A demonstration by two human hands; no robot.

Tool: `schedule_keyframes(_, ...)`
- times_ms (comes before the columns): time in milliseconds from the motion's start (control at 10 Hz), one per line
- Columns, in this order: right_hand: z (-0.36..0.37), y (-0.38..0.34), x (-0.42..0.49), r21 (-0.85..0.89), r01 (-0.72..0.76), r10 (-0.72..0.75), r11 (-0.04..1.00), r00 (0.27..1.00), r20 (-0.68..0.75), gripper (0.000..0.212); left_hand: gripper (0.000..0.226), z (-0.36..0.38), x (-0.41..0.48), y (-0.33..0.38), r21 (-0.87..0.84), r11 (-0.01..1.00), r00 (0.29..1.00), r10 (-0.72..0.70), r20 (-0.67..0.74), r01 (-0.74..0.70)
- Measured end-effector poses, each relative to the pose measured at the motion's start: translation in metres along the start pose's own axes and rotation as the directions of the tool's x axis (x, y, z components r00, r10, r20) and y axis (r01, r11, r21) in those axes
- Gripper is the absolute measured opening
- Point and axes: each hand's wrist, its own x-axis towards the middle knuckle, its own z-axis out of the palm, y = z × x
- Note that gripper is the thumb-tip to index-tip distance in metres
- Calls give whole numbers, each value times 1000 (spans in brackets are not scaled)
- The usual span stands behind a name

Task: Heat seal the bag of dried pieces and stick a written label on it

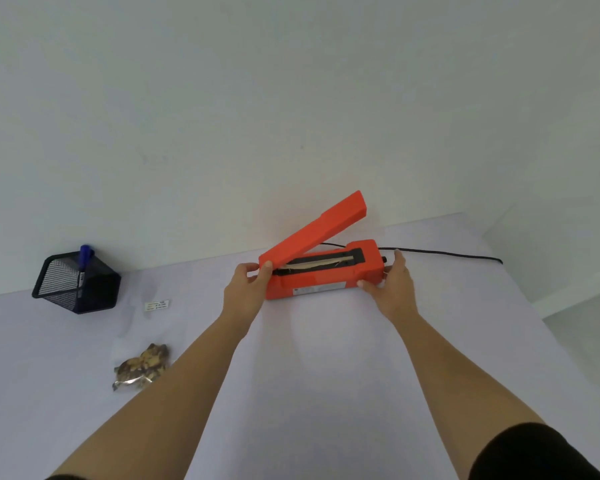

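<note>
Head view: arms outstretched, left hand (246,282) and right hand (392,285) in curled grips on opposite ends of heat sealer (319,284).

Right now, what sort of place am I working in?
Likely a small packing and labelling station: a plain table against a bare wall, with an orange heat sealer, a bag of dried pieces, a label and a mesh pen holder.

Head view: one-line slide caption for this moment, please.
Open orange heat sealer held at its ends by left hand and right hand; bag of dried pieces and label lie to its left.
</note>
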Motion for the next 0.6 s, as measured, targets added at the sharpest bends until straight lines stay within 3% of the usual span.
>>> schedule_keyframes(300, 0, -4, 24, 58, -73, 73, 996, 997, -4, 104, 51, 16, 17, 12, 21, 1000, 999, 1, -51, 0)
schedule_keyframes(400, -8, -5, 1, -23, -93, 94, 995, 995, 36, 98, 52, 9, -1, 12, 106, 994, 998, 30, -64, -23)
schedule_keyframes(600, -3, -21, -86, -239, 89, -52, 967, 986, 156, 76, 48, -22, -59, -4, 346, 932, 992, 123, -7, -113)
